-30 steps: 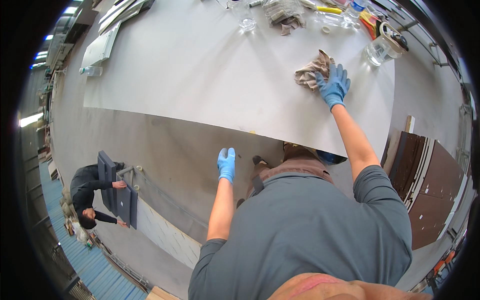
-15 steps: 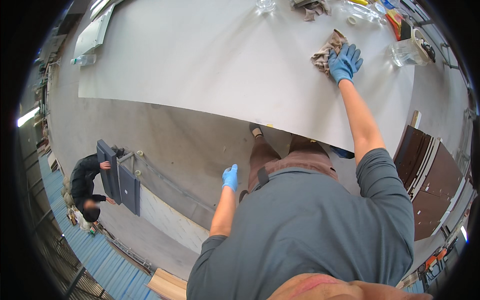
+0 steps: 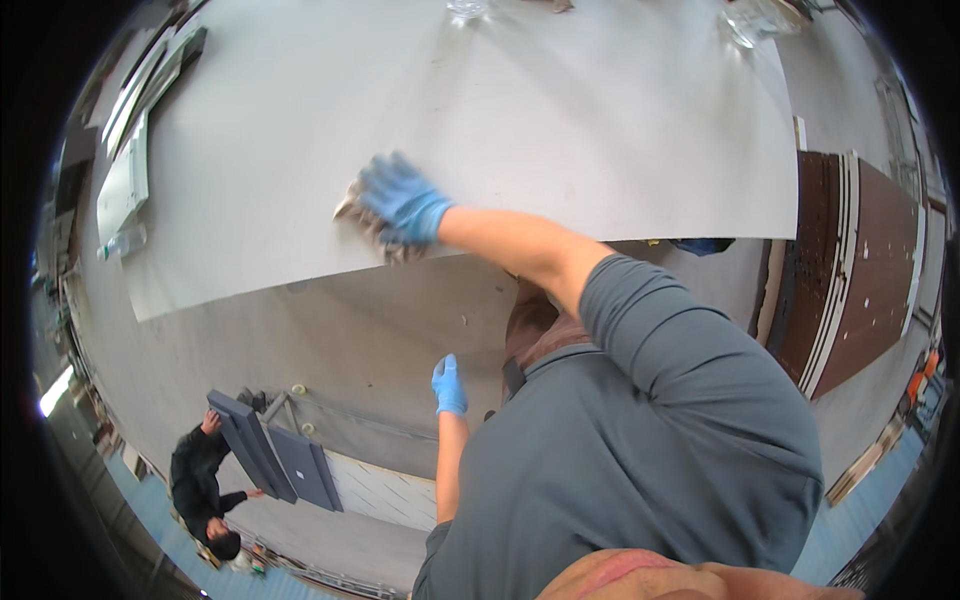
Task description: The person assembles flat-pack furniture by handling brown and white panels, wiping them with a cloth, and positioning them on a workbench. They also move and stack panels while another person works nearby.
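A wide white panel lies before me as a work surface. My right hand, in a blue glove and blurred by motion, presses a crumpled greyish-brown rag onto it. Hand and rag are at the panel's near edge, left of the middle, and part of the rag is hidden under the palm. My left hand, gloved in lighter blue, hangs below the panel beside my hip. Its fingers are curled together, with nothing visible in them.
Clear containers stand toward the far edge. Pale metal pieces and a plastic bottle are at the left. Dark brown boards are stacked at the right. At lower left another person handles dark grey panels.
My right hand has swept the rag from the far right of the panel to its near edge on the left. My body and view have shifted too. The left hand stays low at my side.
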